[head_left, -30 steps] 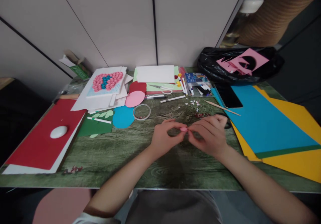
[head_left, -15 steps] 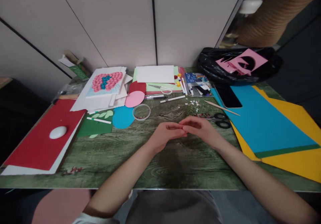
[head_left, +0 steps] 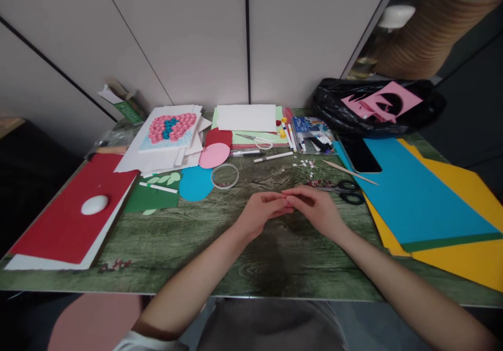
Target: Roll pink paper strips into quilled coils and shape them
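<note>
My left hand [head_left: 262, 212] and my right hand [head_left: 314, 208] meet fingertip to fingertip above the middle of the table [head_left: 188, 246]. Both are closed in a pinch, and whatever lies between the fingers is too small or hidden to make out. Just behind my right hand lie black-handled scissors [head_left: 349, 192], their blades partly covered by it. Small white paper scraps [head_left: 304, 163] are scattered beyond the hands. A clear roll of tape [head_left: 225, 176] rests to the left, beside a blue paper circle [head_left: 196, 184].
On the left are red sheets [head_left: 66, 220] with a white mouse [head_left: 94, 205], and a picture of pink and blue paper rosettes [head_left: 171, 128]. Blue card [head_left: 424, 194], a phone [head_left: 360, 153] and a wooden stick [head_left: 349, 172] lie right. A black bag [head_left: 330, 99] with pink offcuts stands behind.
The camera view has shifted slightly, so the tabletop things appear a little further right. My hands remain together at the fingertips, with little visible movement.
</note>
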